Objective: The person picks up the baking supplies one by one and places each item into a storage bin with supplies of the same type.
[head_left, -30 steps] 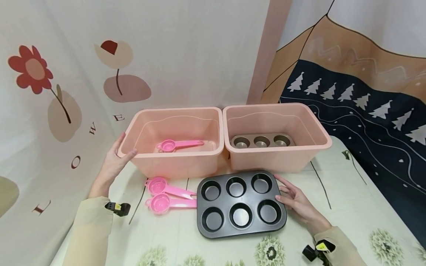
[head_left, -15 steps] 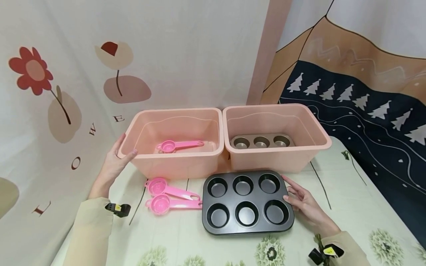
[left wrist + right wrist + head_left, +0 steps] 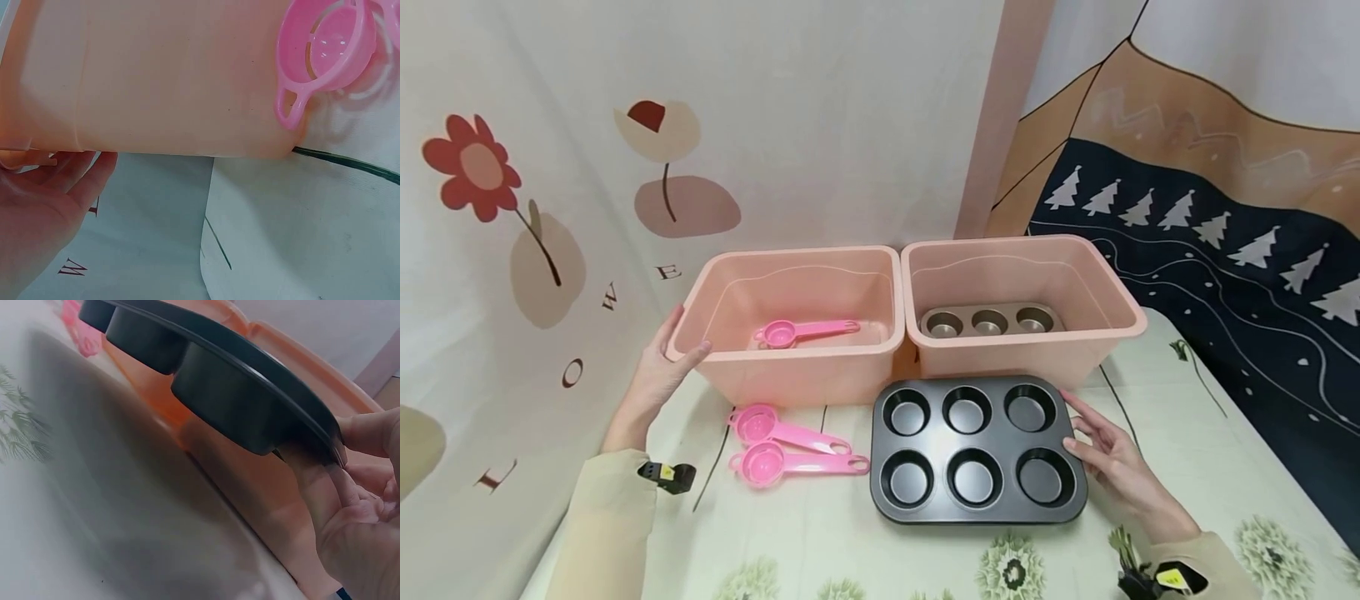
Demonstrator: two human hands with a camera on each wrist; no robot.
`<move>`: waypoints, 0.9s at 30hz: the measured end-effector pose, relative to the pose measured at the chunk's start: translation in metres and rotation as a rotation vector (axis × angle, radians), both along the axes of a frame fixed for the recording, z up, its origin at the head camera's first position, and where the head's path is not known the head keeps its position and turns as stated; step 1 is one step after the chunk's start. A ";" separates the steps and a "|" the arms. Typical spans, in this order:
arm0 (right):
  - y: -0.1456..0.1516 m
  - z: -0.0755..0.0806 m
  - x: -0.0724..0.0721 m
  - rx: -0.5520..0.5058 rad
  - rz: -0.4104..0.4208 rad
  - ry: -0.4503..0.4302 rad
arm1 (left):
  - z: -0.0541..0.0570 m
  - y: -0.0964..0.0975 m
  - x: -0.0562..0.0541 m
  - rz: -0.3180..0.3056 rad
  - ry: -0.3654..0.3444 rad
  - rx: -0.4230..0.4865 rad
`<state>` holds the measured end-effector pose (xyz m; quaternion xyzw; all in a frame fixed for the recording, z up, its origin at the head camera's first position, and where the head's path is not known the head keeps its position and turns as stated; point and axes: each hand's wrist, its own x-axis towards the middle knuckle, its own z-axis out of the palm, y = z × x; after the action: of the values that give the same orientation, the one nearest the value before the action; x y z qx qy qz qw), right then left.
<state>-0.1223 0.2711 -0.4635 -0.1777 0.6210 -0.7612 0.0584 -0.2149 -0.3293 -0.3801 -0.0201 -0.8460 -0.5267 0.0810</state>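
Observation:
My right hand [image 3: 1116,471] pinches the right edge of a dark six-cup muffin tin [image 3: 938,446]. In the right wrist view the tin [image 3: 219,394] is raised off the cloth, thumb above its rim and fingers beneath. At the left, my left hand [image 3: 655,379] holds the corner rim of the left pink bin [image 3: 805,381]; its thumb lies over the front rim, its fingers along the outer side. Two pink measuring spoons, an upper one [image 3: 758,425] and a lower one [image 3: 765,465], lie before that bin, left of the tin. Another pink spoon [image 3: 781,333] lies inside it.
The right pink bin [image 3: 1000,360] stands beside the left one and holds a brownish muffin pan [image 3: 1012,323], partly hidden by the front wall. A printed cloth wall [image 3: 835,125] rises behind them. The table carries a flower-print cloth [image 3: 805,533].
My right hand has moved the muffin tin to the right, and the tin looks larger now. The spoon handles it covered now show their ends. My left hand keeps its place.

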 end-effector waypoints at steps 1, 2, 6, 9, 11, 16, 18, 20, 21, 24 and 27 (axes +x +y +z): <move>0.001 0.001 0.001 0.004 -0.006 -0.003 | 0.000 0.000 0.000 0.004 -0.003 -0.002; 0.002 0.003 0.002 0.005 -0.009 -0.013 | -0.001 0.000 0.001 0.005 -0.006 -0.003; 0.005 0.008 0.007 -0.033 0.016 -0.035 | -0.002 -0.001 0.000 0.006 -0.011 -0.003; 0.009 0.012 0.010 -0.089 0.047 -0.022 | -0.002 -0.001 -0.001 0.001 -0.009 -0.003; 0.011 0.015 0.011 -0.110 0.052 -0.010 | -0.002 -0.001 -0.001 0.001 -0.009 -0.002; 0.015 0.020 0.010 -0.125 0.063 -0.009 | -0.001 0.000 0.000 0.002 -0.009 -0.004; 0.016 0.021 0.010 -0.129 0.072 -0.009 | -0.001 0.000 0.000 0.002 -0.009 -0.007; 0.017 0.023 0.010 -0.147 0.093 -0.008 | -0.001 0.000 0.000 0.002 -0.008 -0.007; 0.017 0.024 0.011 -0.154 0.103 -0.006 | 0.000 0.000 -0.001 0.003 -0.007 -0.005; 0.018 0.028 0.011 -0.175 0.133 0.005 | -0.001 0.000 -0.001 0.002 -0.005 0.000; 0.019 0.034 0.010 -0.178 0.141 0.021 | -0.001 -0.001 0.000 0.000 -0.004 0.001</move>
<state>-0.1119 0.2903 -0.4299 -0.2333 0.5377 -0.8053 0.0891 -0.2149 -0.3303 -0.3813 -0.0190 -0.8458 -0.5272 0.0793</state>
